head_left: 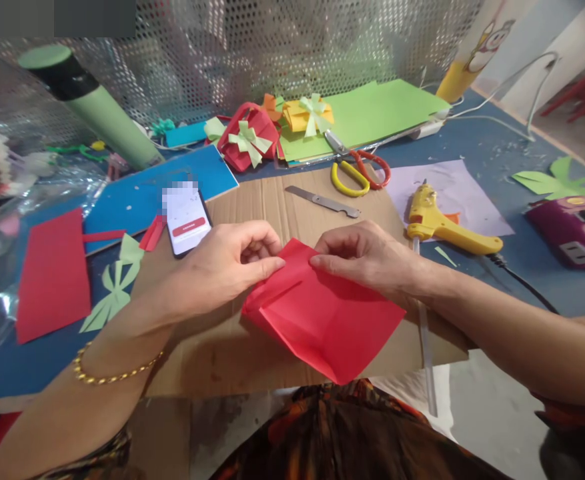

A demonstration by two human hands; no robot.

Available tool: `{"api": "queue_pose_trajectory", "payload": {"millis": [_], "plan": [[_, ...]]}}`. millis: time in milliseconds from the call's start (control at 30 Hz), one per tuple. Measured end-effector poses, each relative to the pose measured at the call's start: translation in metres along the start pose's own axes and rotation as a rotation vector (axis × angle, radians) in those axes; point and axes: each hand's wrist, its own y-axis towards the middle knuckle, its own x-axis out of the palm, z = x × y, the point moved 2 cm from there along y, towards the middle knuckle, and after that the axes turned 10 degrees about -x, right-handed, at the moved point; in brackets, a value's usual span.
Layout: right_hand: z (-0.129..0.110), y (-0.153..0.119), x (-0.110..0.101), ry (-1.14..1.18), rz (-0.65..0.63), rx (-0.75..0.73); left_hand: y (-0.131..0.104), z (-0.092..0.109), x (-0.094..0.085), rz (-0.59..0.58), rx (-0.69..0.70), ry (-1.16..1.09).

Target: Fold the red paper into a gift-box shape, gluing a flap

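Both hands pinch a folded red paper (pixel 329 320) above the front of a cardboard sheet (pixel 197 360). My left hand (pixel 239 257) grips its upper left edge between thumb and curled fingers. On the upper right edge, my right hand (pixel 355 253) is closed in the same way. The paper bulges open toward me like a pouch, its lower corner pointing down. Just beyond the hands lies a flat metal blade (pixel 322 201). Scissors (pixel 357 172) with one yellow and one red handle rest behind it. A phone (pixel 187 223) with a lit screen lies by my left hand.
A yellow glue gun (pixel 445 223) with a long glue stick (pixel 425 360) lies right, on lilac paper (pixel 472 193). At the back are a red paper box (pixel 247 137), yellow one (pixel 302 117) and green sheets (pixel 372 110). A green bottle (pixel 112 123) and red paper (pixel 55 273) are left.
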Motion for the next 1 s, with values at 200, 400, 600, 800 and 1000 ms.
{"api": "queue_pose_trajectory", "payload": {"millis": [200, 400, 600, 800, 1000], "plan": [[-0.004, -0.002, 0.0, 0.115, 0.011, 0.014, 0.002, -0.002, 0.005, -0.004, -0.021, -0.021], [-0.008, -0.001, -0.005, 0.315, -0.026, 0.04, -0.002, 0.007, 0.003, 0.005, -0.056, -0.049], [-0.004, 0.001, -0.004, 0.346, -0.028, 0.026, -0.001, 0.004, 0.006, -0.028, -0.078, -0.066], [0.0, 0.003, -0.004, 0.402, 0.01, 0.054, -0.004, 0.002, 0.006, -0.026, -0.129, -0.034], [-0.001, 0.003, -0.004, 0.432, 0.003, 0.079, -0.002, 0.004, 0.005, -0.02, -0.1, -0.003]]}}
